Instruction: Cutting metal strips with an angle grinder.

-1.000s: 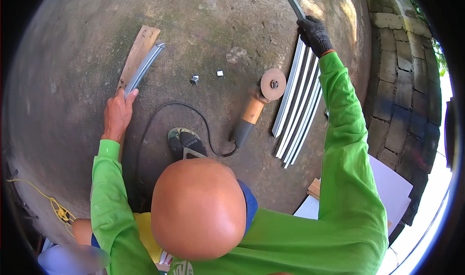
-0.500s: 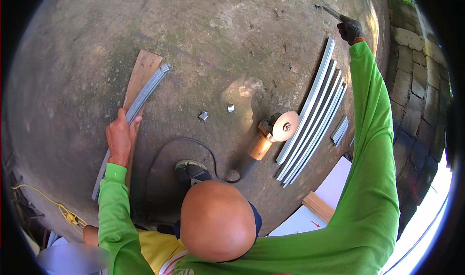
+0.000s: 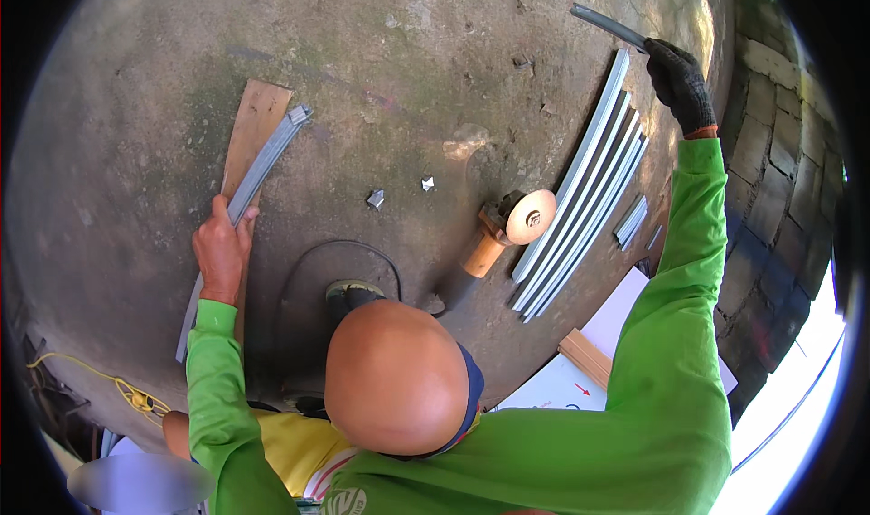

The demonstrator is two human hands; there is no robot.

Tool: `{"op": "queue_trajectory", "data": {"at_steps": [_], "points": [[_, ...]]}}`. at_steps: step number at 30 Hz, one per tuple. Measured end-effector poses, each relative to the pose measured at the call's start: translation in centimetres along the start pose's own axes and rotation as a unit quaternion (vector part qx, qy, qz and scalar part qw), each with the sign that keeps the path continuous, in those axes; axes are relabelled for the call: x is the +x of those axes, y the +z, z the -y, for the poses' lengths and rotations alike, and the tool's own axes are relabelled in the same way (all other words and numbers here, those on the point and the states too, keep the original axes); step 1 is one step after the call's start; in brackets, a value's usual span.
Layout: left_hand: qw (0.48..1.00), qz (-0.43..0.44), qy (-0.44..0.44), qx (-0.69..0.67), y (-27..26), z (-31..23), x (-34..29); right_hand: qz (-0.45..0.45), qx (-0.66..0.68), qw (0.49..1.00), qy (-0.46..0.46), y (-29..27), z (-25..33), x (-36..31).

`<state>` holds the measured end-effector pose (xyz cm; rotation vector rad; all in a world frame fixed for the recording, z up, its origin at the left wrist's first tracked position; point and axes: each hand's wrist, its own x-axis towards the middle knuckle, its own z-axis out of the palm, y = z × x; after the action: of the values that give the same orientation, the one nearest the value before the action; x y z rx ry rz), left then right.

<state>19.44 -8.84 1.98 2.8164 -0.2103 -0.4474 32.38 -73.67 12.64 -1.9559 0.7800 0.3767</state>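
On the left, my bare left hand (image 3: 220, 247) is closed around a long grey metal channel (image 3: 265, 164). The channel lies along a wooden plank (image 3: 249, 121), and its far end has a small folded tip. Far out on the right, my right hand (image 3: 681, 84), in a dark knitted glove, grips one end of a slim grey metal bar (image 3: 605, 25), which points left above the ground. An angle grinder (image 3: 483, 254) with a round disc (image 3: 531, 217) rests on the ground in the middle. Several long metal channels (image 3: 580, 189) lie side by side just right of it.
Two small metal offcuts, one offcut (image 3: 375, 199) and a brighter one (image 3: 428, 183), lie left of the grinder. Short channel pieces (image 3: 630, 223) sit beside the long ones. A black cord (image 3: 349, 243) loops near my shoe. A block wall (image 3: 770, 152) stands right; a yellow cord (image 3: 136, 397) lies lower left.
My right hand has drawn back toward me and slightly right with the bar, which now shows longer and more side-on. My left hand keeps its hold on the channel.
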Motion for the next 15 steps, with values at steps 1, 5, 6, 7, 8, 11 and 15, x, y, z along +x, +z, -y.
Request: {"op": "queue_trajectory", "data": {"at_steps": [1,5,6,7,8,11,15], "points": [[1.000,-0.010,0.004,-0.003,0.5,-0.5,0.7,-0.017,-0.014,1.000,-0.008,0.1,0.8,-1.5],[1.000,-0.026,0.001,0.005,0.7,0.2,0.2,-0.045,-0.098,0.994,-0.035,6.0,-2.5,-2.3],[1.000,-0.027,0.003,0.003,0.9,0.2,0.3,-0.051,-0.159,0.984,-0.062,7.2,-3.9,-2.8],[1.000,-0.027,0.001,0.005,1.2,0.2,0.2,-0.045,-0.183,0.982,-0.031,8.3,-4.7,-3.5],[1.000,-0.029,-0.004,0.012,1.0,0.5,0.2,-0.036,-0.203,0.978,-0.002,9.7,-4.9,-4.6],[0.999,-0.023,-0.023,0.012,0.5,0.1,0.2,0.033,-0.092,0.995,-0.023,10.7,-4.4,-9.2],[0.998,-0.045,-0.031,0.011,0.1,-0.4,-0.1,0.003,-0.046,0.999,-0.023,11.4,-3.9,-11.4]]}}
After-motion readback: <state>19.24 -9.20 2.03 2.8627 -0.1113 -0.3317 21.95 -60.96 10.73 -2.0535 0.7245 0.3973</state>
